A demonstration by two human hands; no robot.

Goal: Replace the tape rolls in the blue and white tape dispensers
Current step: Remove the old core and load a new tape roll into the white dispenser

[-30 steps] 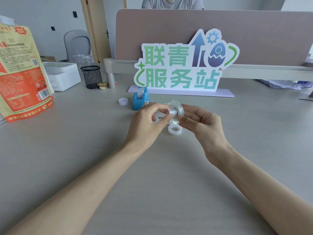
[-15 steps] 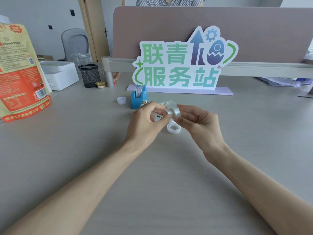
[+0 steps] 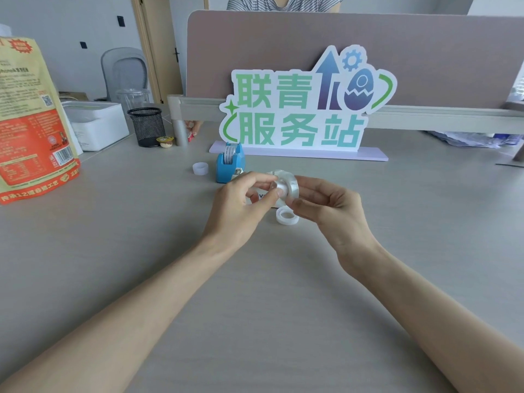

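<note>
Both hands meet above the counter (image 3: 283, 307): the right hand (image 3: 329, 205) pinches a clear tape roll (image 3: 286, 184) by its rim, and the left hand (image 3: 241, 205) pinches at its hub. Keep the roll square and push the core straight in. The white dispenser (image 3: 259, 196) lies mostly hidden beneath the fingers; a spare ring (image 3: 287, 216) sits just under the right hand, and the blue dispenser (image 3: 229, 163) stands beyond the left.
</note>
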